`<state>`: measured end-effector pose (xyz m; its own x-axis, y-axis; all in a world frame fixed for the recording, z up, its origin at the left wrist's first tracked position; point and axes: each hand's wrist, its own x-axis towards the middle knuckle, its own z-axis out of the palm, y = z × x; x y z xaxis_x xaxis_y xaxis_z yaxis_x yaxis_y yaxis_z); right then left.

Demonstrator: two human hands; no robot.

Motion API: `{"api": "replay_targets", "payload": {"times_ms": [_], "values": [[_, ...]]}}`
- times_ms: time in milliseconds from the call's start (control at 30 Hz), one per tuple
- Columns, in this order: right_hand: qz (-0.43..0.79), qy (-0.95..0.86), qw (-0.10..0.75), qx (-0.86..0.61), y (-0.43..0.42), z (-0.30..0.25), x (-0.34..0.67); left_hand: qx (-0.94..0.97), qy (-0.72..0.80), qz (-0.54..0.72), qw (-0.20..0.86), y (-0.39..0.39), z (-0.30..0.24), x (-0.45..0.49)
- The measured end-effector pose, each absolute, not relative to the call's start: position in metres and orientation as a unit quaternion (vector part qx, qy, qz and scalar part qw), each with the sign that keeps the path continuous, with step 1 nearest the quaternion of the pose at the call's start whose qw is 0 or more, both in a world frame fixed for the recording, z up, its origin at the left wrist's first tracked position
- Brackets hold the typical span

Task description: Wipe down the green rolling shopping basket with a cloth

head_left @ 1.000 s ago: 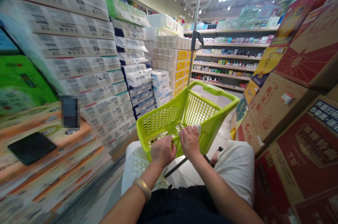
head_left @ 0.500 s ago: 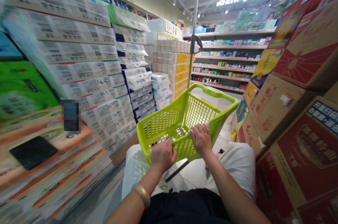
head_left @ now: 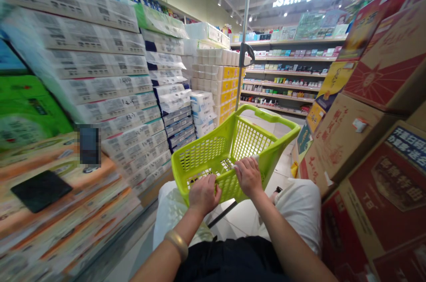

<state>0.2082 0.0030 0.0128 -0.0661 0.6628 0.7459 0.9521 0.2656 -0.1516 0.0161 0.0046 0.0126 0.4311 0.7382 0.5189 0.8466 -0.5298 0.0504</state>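
Observation:
In front of my knees is a lime-green plastic shopping basket (head_left: 196,161) with slotted sides and a handle at its far end. My left hand (head_left: 203,194) is closed over the near rim, with the thumb showing on its right side. Further right along that same rim, my right hand (head_left: 249,176) has its fingers curled over the edge. The basket's inside shows only its slotted floor and walls. A thin dark bar (head_left: 223,214) runs below it between my legs.
Stacked tissue packs (head_left: 116,78) line the left side. Orange packs carry a black flat item (head_left: 41,190) and a phone-like pixelated thing (head_left: 89,145). Cartons (head_left: 353,127) stand close on the right. A metal pole (head_left: 244,29) rises behind the basket, before stocked shelves (head_left: 282,73).
My right hand has shifted slightly left along the basket's near rim. My left hand keeps its grip, and the basket has barely moved.

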Motion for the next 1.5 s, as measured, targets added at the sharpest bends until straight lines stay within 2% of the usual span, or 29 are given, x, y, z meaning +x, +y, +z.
{"api": "replay_targets", "payload": {"times_ms": [233,367,500,667,800,933,1067,1233,1333,1500], "values": [[-0.18,-0.648,0.422,-0.609,0.003,0.005,0.172,-0.834,-0.484,-0.238,0.113,0.005,0.014,0.025],[-0.153,-0.698,0.396,-0.577,-0.003,0.0,0.152,-0.839,-0.475,-0.24,0.113,0.006,0.014,0.023],[-0.178,-0.729,0.359,-0.555,-0.001,0.008,0.186,-0.842,-0.466,-0.247,0.11,0.006,0.01,0.019],[-0.209,-0.675,0.371,-0.603,0.008,0.018,0.222,-0.835,-0.474,-0.257,0.111,0.006,0.009,0.023],[-0.187,-0.647,0.398,-0.623,0.005,0.008,0.185,-0.832,-0.477,-0.257,0.12,0.006,0.012,0.028],[-0.145,-0.697,0.399,-0.578,-0.002,-0.001,0.15,-0.834,-0.466,-0.264,0.132,0.006,0.014,0.025],[-0.164,-0.731,0.367,-0.552,0.0,0.006,0.176,-0.838,-0.457,-0.268,0.13,0.006,0.012,0.019],[-0.194,-0.662,0.388,-0.612,0.006,0.016,0.209,-0.832,-0.47,-0.265,0.133,0.006,0.01,0.022],[-0.185,-0.641,0.402,-0.627,0.005,0.009,0.183,-0.83,-0.475,-0.259,0.138,0.007,0.011,0.025],[-0.154,-0.704,0.39,-0.574,-0.002,-0.001,0.147,-0.836,-0.46,-0.267,0.137,0.008,0.011,0.022]]}}
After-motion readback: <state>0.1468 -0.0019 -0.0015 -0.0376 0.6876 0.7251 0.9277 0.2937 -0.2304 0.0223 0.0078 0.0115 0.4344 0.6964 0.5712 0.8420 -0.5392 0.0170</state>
